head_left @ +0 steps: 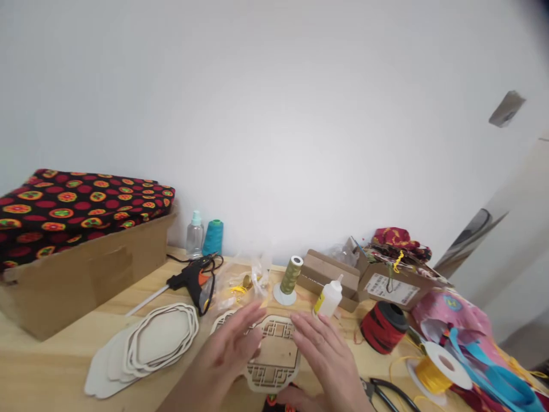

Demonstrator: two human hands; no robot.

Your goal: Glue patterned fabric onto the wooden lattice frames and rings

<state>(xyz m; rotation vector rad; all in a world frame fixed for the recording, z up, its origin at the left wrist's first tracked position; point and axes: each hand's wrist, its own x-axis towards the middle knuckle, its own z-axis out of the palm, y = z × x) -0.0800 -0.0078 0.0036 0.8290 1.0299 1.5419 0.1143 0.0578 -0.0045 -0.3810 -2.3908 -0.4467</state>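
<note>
A fretted wooden panel [274, 356] with a lattice border and a plain centre lies flat on the bench [40, 357], near the person and just right of the middle. Both hands are spread open above it, and neither shows a grip. The left hand [227, 349] has its fingers [253, 317] fanned across the panel's left edge, and the right hand [322, 359] sits over its right edge; whether either one touches the wood cannot be told. No cord or cloth shows on the visible part of the panel, though the hands hide some of it. A second fretted piece [221, 320] lies partly under the left hand, and dark patterned cloth [277, 405] shows below the panel at the near edge. To the left, pale wooden ring frames [163, 337] and plain shaped boards [107, 369] sit stacked and unattached, beside a hot glue gun [193, 284] lying with its black cord. Farther back stand an olive thread cone [290, 276] and a white glue bottle [329, 296]. To the right lie a red-and-black spool [383, 326], a yellow cord spool [437, 369], black-handled scissors [386, 393] and blue ribbon [493, 377].
</note>
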